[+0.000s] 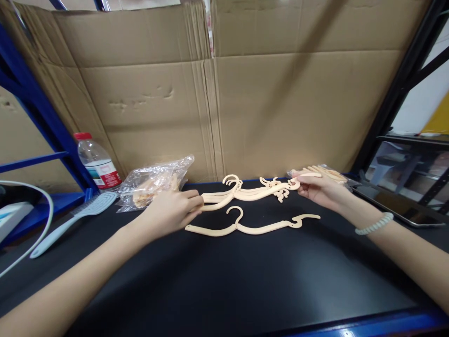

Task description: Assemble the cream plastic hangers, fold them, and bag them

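Several cream-coloured clothes hangers (257, 193) lie close together towards the back of the black tabletop. My left hand (177, 208) is closed around the left end of the nearest of these hangers. At its other end, my right hand (314, 187) pinches the small hooked piece between thumb and fingers. In front of both hands, a single cream hanger (261, 229) rests flat on the table, its hook pointing away from me and a hooked piece at its right end. Behind the hangers sits a small heap of cream plastic hooks (278, 189).
A clear plastic bag (154, 182) with cream parts stands behind my left hand, and another bag (328, 174) lies behind my right. A bottle (100, 164), a pale hairbrush (84, 210) and a white cable (51, 210) are on the left. Cardboard (150, 107) walls the back.
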The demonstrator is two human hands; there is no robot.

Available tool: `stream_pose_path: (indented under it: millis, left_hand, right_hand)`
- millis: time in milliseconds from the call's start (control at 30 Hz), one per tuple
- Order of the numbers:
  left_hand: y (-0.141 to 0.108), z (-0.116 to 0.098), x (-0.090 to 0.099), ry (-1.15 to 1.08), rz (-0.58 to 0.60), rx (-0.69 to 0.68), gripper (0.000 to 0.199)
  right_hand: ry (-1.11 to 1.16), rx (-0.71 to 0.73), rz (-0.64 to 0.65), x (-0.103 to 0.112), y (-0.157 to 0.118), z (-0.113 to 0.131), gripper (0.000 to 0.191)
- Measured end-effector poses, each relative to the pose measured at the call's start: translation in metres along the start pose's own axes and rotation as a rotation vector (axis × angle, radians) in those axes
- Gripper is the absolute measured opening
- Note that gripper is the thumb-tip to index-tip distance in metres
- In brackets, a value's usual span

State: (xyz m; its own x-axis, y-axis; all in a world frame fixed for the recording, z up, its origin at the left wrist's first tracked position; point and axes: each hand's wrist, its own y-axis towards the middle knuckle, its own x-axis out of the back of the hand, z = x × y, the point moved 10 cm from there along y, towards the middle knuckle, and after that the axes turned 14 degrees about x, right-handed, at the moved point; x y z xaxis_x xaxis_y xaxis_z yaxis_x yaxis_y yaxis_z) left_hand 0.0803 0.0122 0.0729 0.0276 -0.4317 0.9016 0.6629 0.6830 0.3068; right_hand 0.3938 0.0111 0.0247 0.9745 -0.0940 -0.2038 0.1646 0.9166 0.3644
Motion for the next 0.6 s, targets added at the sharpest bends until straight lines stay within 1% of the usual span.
stream_pose_path:
  millis: [67, 133, 267, 367, 433, 500, 600]
  left_hand:
    - [-0.002, 0.002, 0.000, -0.065, 0.058, -0.020, 0.019]
    - [-0.004, 0.001, 0.000, -0.142, 0.125, -0.040, 0.017]
    - [-0.010, -0.008, 0.001, -0.293, 0.216, -0.092, 0.014]
    - [-0.015, -0.016, -0.002, -0.336, 0.263, -0.119, 0.010]
    - [-0.017, -0.020, -0.005, -0.342, 0.290, -0.120, 0.011]
    - [-0.018, -0.023, -0.007, -0.342, 0.309, -0.117, 0.012]
    - [-0.017, -0.026, -0.007, -0.335, 0.312, -0.120, 0.013]
  right_hand:
    - [-0.117, -0.027, 0.121, 0.000, 0.000, 0.004, 0.021]
    - [-0.292, -0.032, 0.268, -0.002, -0.001, 0.010, 0.021]
    - [-0.674, 0.016, 0.584, -0.012, -0.008, 0.017, 0.024]
    - [-0.774, 0.018, 0.784, -0.024, -0.018, 0.012, 0.025]
    - [-0.805, 0.027, 0.888, -0.033, -0.024, 0.009, 0.025]
    - [-0.850, 0.052, 0.966, -0.039, -0.029, 0.005, 0.026]
    - [-0.903, 0.061, 1.017, -0.042, -0.032, -0.002, 0.026]
